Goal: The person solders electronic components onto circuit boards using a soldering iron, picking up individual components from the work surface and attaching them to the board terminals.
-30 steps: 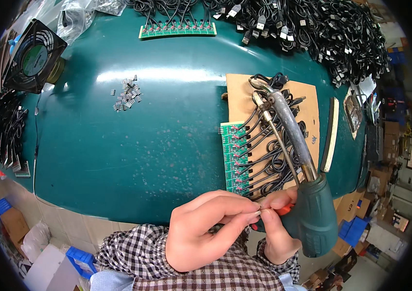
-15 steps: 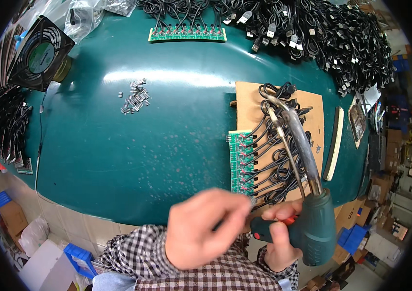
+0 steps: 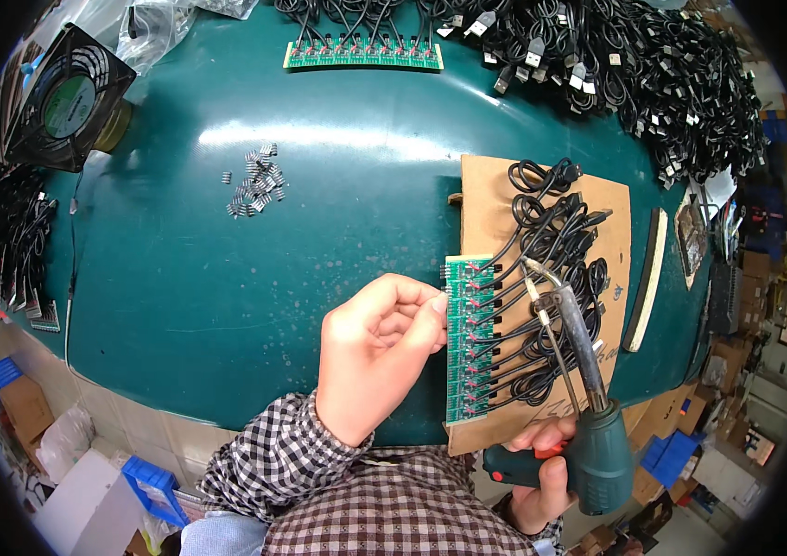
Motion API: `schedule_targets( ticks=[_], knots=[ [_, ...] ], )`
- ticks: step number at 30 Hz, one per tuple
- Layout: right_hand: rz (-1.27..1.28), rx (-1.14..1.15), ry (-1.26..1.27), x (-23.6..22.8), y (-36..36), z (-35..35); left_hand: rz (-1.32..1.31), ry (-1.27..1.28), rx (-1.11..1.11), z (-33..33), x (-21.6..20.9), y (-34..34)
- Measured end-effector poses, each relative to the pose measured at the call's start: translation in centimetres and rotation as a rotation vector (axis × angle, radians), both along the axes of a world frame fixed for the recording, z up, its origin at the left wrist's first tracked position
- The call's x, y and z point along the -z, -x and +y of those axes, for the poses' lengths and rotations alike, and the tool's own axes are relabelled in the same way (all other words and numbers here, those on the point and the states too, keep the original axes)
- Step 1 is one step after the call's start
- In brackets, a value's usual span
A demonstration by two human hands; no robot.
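Note:
A green strip circuit board [image 3: 468,343] lies along the left side of a cardboard sheet [image 3: 486,199], its row of black cables [image 3: 542,315] coiled to the right. My right hand [image 3: 542,477] grips a dark green soldering gun [image 3: 602,454], index finger by its red trigger. The gun's tip is over the cables, just right of the board's upper part. At the board's left edge, my left hand [image 3: 382,347] has thumb and index finger pinched together; what they hold, if anything, is hidden. A small pin header [image 3: 444,272] shows at the board's upper left edge.
Small pin headers [image 3: 259,188] lie in a pile on the green table mat [image 3: 180,296]. At the back are another wired board [image 3: 366,56] and a heap of USB cables [image 3: 634,83]. A black fan [image 3: 69,102] stands far left; a pale strip [image 3: 646,278] lies right of the cardboard.
My left hand has moved up from the board's lower end to its left edge. The soldering gun's tip has come down and nearer the board, whose lower part is now uncovered.

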State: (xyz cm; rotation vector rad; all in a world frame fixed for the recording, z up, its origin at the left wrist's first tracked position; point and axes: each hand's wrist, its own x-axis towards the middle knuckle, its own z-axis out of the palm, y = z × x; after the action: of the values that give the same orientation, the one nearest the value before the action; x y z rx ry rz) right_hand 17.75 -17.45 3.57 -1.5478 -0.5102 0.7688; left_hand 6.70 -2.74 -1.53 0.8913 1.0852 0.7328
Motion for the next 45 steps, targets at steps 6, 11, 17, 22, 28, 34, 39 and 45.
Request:
schedule_targets(
  ticks=[6,11,17,22,28,34,39,45],
  knots=[
    [0.014,-0.015,0.012,0.0,0.0,-0.3,-0.03,0.052,0.008,0.3,0.1,0.1],
    [0.038,-0.018,0.069,-0.1,0.2,-0.8,-0.035,0.063,0.037,0.7,0.0,0.3],
    [0.006,-0.003,0.13,0.1,0.8,-0.7,-0.059,0.129,0.07,1.1,0.0,0.4],
    [0.046,-0.117,0.13,0.3,0.3,-1.7,-0.088,0.147,0.062,1.1,0.1,0.5],
    [0.07,-0.077,0.168,0.1,0.5,-1.5,-0.102,0.157,0.067,1.1,0.1,0.5],
    [0.088,-0.069,0.167,0.2,0.5,-1.7,-0.099,0.153,0.071,1.0,0.2,0.6],
    [0.098,-0.071,0.164,0.3,0.3,-1.9,-0.108,0.139,0.067,1.0,0.4,0.5],
    [0.086,-0.06,0.203,-0.2,0.7,-1.0,-0.113,0.158,0.071,1.0,0.4,0.5]
  ],
)
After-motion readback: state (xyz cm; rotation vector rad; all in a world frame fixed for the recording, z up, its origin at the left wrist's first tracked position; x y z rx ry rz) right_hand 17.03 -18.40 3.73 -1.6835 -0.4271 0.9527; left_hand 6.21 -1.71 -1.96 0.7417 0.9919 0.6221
